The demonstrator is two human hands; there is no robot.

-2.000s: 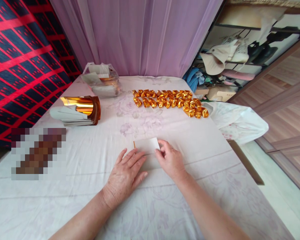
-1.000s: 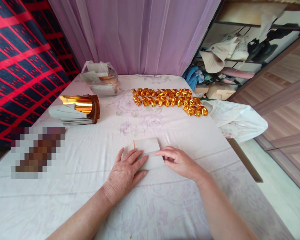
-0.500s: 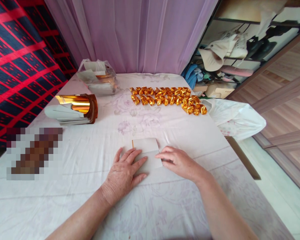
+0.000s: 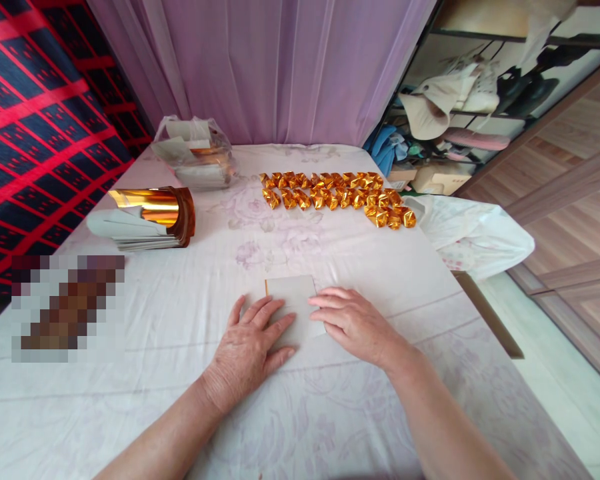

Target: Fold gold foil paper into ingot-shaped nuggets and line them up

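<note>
A sheet of foil paper (image 4: 294, 291) lies on the cloth, its pale grey back facing up and a thin gold strip showing at the left edge. Spread over its left part, my left hand (image 4: 253, 343) rests flat with the fingers apart. My right hand (image 4: 353, 323) lies at the sheet's right edge, fingers stretched out and their tips on the paper. Beyond the hands, several folded gold foil pieces (image 4: 330, 199) stand in rows near the far right of the table.
A curled stack of gold-and-grey sheets (image 4: 163, 208) sits at the left, with a clear plastic bag of more sheets (image 4: 195, 157) behind it. A white plastic bag (image 4: 485, 230) hangs by the right table edge. Shelves (image 4: 460, 120) and a purple curtain (image 4: 280, 73) stand beyond.
My right hand has opened from a loosely curled pose to stretched fingers at the sheet's right edge. My left hand has stayed in place on the paper.
</note>
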